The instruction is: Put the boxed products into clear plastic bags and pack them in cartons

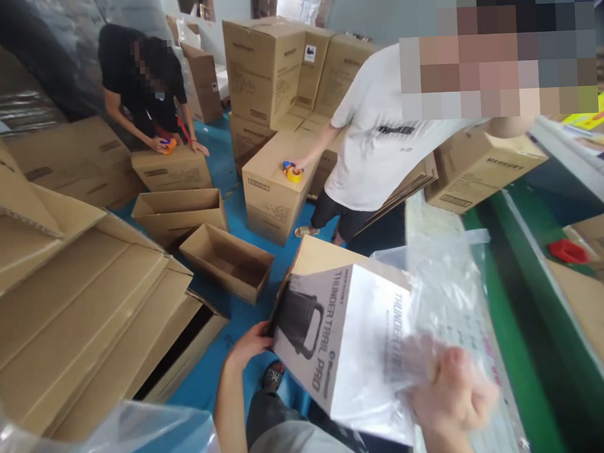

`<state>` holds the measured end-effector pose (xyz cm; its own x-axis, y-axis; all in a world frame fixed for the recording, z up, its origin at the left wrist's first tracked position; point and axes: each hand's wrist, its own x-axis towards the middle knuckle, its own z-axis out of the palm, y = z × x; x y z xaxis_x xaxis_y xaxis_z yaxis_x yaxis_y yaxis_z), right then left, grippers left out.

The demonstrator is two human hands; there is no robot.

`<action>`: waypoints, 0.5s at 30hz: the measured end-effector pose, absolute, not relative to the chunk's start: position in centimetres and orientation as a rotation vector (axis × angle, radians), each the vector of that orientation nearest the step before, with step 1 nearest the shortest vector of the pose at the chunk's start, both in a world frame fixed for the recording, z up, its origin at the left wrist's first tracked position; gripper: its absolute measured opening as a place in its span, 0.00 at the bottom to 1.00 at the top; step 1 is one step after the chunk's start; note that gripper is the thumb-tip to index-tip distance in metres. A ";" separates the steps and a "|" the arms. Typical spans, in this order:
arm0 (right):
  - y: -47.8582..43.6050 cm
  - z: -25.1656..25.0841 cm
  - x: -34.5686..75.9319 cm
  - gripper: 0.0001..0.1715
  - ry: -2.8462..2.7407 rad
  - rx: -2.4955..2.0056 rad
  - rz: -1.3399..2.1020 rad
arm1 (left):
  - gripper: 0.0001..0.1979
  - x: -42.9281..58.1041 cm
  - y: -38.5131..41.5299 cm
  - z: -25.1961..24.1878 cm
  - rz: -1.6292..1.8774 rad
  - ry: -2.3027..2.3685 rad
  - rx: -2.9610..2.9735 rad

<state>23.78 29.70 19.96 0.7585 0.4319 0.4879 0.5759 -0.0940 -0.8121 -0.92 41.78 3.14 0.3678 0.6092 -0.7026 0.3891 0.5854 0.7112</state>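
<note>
**two hands hold a printed thunder trail pro card inside a clear plastic bag**

the person's left hand (247, 346) is at the lower centre of the view, its fingers curled around the left edge of the printed thunder trail pro card (311, 339), which shows a dark handled product on a grey and white panel. the right hand (452, 393) is closed into a fist on the clear plastic bag (440, 294), bunching it up. the card sits between the hands, with its right part seen through the bag. a tan cardboard edge (333, 255) rises just behind the card.

beyond the hands, two open cardboard cartons (228, 263) stand on the blue floor (228, 363), and stacked flat cardboard sheets (75, 310) fill the left side. ahead, a co-worker in a white t-shirt (382, 129) rests one hand on a yellow tape dispenser (294, 173), which sits on top of a sealed carton (275, 181). farther off, a co-worker in a black t-shirt (135, 80) holds an orange tape dispenser (166, 146) on another carton (172, 169). a green conveyor belt (511, 324) runs along the right.
</note>
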 end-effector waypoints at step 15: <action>37.8 13.9 17.9 0.29 -1.693 -1.847 0.071 | 0.13 -0.1 42.6 2.1 0.297 1.244 1.048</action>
